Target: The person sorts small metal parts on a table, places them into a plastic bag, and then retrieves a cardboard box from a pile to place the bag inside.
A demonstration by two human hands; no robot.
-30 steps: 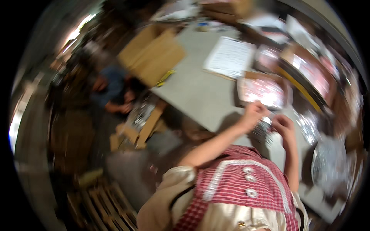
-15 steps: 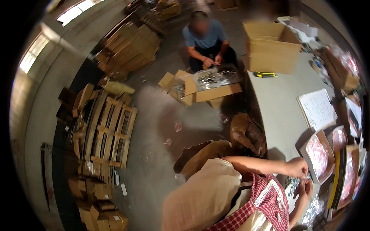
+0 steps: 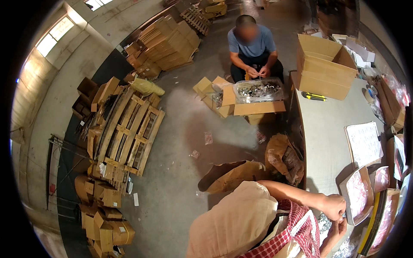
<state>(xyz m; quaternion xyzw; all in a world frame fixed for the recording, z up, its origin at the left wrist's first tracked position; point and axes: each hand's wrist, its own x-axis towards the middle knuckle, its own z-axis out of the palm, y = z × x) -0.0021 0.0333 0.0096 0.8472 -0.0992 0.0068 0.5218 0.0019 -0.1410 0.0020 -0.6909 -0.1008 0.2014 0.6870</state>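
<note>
My left hand (image 3: 334,207) is closed, its fingers curled down at the table's near right part. Just below it, my right hand (image 3: 337,230) has its fingers pinched up close to the left fingertips. What lies between them is too small and too covered to make out. A pile of small silvery pieces (image 3: 324,227) shows beside my hands, partly hidden by my forearm and apron. Next to my left hand stands an open carton (image 3: 358,194) with clear bags of pinkish pieces. Clear plastic packets (image 3: 345,248) lie below my right hand.
A notepad (image 3: 364,144), a yellow-black utility knife (image 3: 314,96) and a large carton (image 3: 325,64) sit along the table (image 3: 320,124). Beyond, a seated co-worker (image 3: 251,47) handles small parts over an open box (image 3: 259,107). Sacks (image 3: 234,177) and wooden pallets (image 3: 129,133) stand on the floor.
The whole view has shifted, so most of the scene sits further right and lower. My two hands have come closer together, fingertips nearly meeting. The co-worker's hands stay over the box.
</note>
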